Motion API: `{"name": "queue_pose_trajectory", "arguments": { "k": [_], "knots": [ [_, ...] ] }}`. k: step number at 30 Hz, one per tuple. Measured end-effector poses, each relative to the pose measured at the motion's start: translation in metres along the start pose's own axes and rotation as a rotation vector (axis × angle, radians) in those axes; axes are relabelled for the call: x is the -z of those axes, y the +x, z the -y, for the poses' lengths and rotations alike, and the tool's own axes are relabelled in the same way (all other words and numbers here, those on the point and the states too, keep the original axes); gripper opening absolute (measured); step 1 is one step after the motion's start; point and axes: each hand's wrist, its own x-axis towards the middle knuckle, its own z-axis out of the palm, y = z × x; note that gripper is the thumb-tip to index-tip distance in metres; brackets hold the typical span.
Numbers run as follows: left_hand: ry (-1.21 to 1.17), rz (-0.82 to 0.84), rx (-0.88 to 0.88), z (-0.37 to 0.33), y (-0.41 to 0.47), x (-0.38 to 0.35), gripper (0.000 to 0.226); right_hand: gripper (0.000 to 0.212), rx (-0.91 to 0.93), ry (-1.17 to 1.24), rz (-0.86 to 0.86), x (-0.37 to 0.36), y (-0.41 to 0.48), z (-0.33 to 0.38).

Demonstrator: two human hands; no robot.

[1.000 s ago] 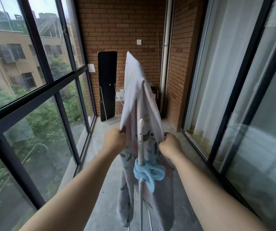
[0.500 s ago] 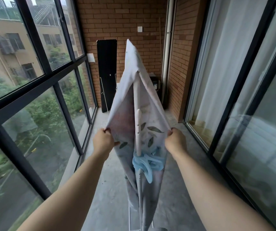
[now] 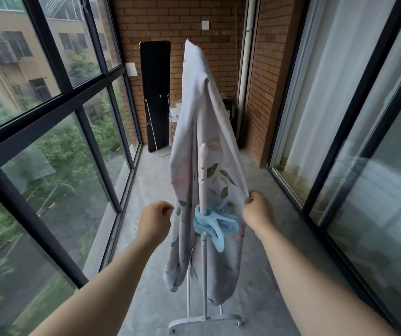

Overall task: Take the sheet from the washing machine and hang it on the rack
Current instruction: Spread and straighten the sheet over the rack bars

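The sheet [image 3: 194, 117], pale with a leaf print, hangs over the rack [image 3: 203, 180] in the centre of the frame. Its fold rises to a peak at upper centre, and its two sides fall left and right of the rack's white pole to bunched ends just above the floor [image 3: 146, 299]. The right grip [image 3: 258, 209], at centre right, is clamped on the sheet's right edge, thumb and fingers pinching the cloth and drawing that side outward from the pole. The left grip [image 3: 155, 220], at centre left, has its fingers curled together with nothing seen in them; it sits just beside the sheet's left edge, and whether it touches the cloth cannot be told. Several light blue clips [image 3: 214, 221] cluster on the pole between the two grips, in front of the cloth. The rack's white foot stands on the concrete floor at bottom centre. A black panel [image 3: 155, 93] leans on the brick wall [image 3: 182, 20] behind the sheet. Dark-framed windows [image 3: 49, 117] fill the left of the frame, and glass doors [image 3: 340, 93] with a pale curtain behind them fill the right.
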Motion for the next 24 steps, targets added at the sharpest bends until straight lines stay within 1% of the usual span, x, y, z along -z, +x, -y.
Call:
{"name": "queue_pose_trajectory", "arguments": {
  "k": [2,7,10,13,18,22,24],
  "knots": [
    [0.005,-0.009,0.034,0.009,-0.004,-0.002,0.018,0.022,-0.006,-0.044,0.061,-0.004,-0.003,-0.007],
    [-0.045,0.142,0.124,0.03,-0.019,-0.01,0.014,0.035,-0.098,-0.026,0.172,-0.016,-0.02,-0.032],
    [-0.068,0.182,0.192,0.051,-0.035,-0.013,0.014,0.038,-0.198,-0.035,0.2,-0.028,-0.04,-0.054],
    [-0.076,0.218,0.273,0.077,-0.052,-0.019,0.016,0.037,-0.285,-0.156,0.256,-0.042,-0.065,-0.081],
    [-0.122,0.304,0.446,0.125,-0.083,-0.031,0.02,0.032,-0.251,-0.357,0.478,-0.078,-0.107,-0.104],
    [-0.161,0.367,0.543,0.149,-0.097,-0.041,0.025,0.026,-0.234,-0.332,0.568,-0.104,-0.126,-0.096],
    [-0.171,0.387,0.575,0.16,-0.1,-0.046,0.028,0.017,-0.22,-0.291,0.595,-0.122,-0.129,-0.095]
  ]
}}
